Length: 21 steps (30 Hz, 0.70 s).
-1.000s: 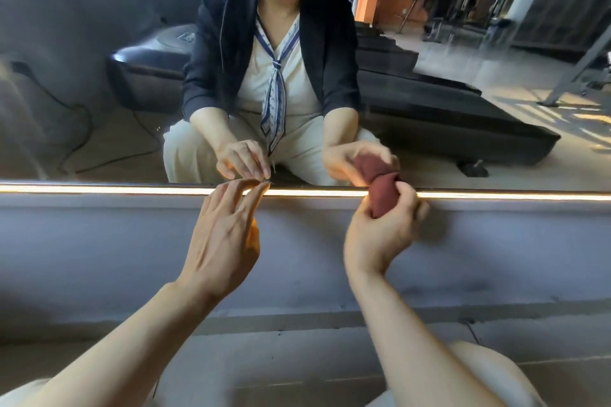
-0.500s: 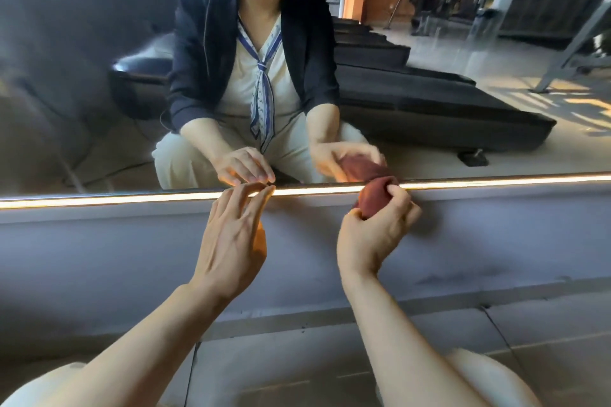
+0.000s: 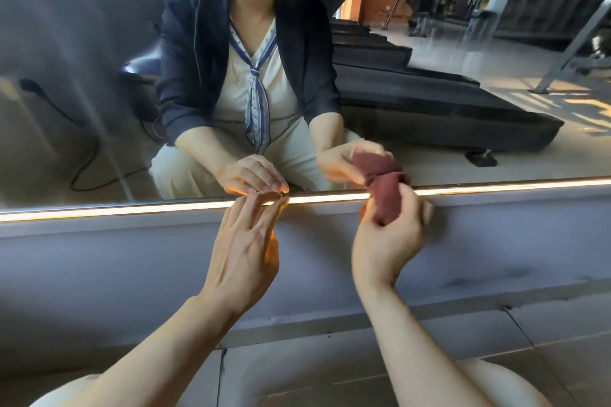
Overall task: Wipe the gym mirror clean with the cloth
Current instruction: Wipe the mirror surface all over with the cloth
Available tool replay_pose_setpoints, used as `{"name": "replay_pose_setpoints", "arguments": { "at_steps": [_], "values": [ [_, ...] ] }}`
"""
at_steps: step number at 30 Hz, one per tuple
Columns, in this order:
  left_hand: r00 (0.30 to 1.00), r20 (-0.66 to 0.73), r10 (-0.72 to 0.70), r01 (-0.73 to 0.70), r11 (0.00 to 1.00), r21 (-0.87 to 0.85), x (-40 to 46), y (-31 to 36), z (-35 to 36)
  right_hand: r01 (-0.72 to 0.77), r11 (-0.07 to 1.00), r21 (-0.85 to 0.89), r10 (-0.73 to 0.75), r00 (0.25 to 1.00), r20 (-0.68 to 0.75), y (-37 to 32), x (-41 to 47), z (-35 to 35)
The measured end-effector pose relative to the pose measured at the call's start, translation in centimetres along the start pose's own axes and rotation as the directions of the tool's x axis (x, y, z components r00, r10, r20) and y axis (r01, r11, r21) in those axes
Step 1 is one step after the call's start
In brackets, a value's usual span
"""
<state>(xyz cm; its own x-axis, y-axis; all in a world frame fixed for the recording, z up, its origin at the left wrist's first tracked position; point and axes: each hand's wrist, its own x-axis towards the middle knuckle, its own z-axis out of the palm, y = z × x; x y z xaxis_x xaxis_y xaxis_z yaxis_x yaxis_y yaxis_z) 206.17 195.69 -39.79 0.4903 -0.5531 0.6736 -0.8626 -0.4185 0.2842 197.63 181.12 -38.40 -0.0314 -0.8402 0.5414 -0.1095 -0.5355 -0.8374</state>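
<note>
You're wiping the mirror (image 3: 463, 149) along its bottom edge: your right hand (image 3: 386, 241) clutches the bunched cloth (image 3: 385, 198) there, your left hand (image 3: 244, 248) braces with straight fingers, so sweep sideways next.

Mirror (image 3: 429, 149): glossy glass, streaked. Cloth (image 3: 385, 200): maroon, soft matt fabric, bunched. Light strip (image 3: 132, 210) along mirror's lower edge: smooth, glowing. Wall base (image 3: 496, 241): matt grey, scuffed. Floor (image 3: 330, 367): smooth grey tiles.
</note>
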Motion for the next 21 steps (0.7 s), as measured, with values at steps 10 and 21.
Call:
{"name": "replay_pose_setpoints", "arguments": {
  "at_steps": [10, 21],
  "values": [
    [0.999, -0.035, -0.035, 0.033, 0.999, -0.032, 0.0, -1.2, -1.2, -0.109, 0.992, 0.062, 0.111, 0.993, -0.025, -4.3, -2.2, 1.4],
    [0.993, 0.058, -0.098, 0.096, 0.994, 0.045, -1.0, -0.3, -3.1, -0.050, 0.999, 0.003, 0.049, 0.985, 0.168, -4.6, -2.3, 0.5]
  ]
}}
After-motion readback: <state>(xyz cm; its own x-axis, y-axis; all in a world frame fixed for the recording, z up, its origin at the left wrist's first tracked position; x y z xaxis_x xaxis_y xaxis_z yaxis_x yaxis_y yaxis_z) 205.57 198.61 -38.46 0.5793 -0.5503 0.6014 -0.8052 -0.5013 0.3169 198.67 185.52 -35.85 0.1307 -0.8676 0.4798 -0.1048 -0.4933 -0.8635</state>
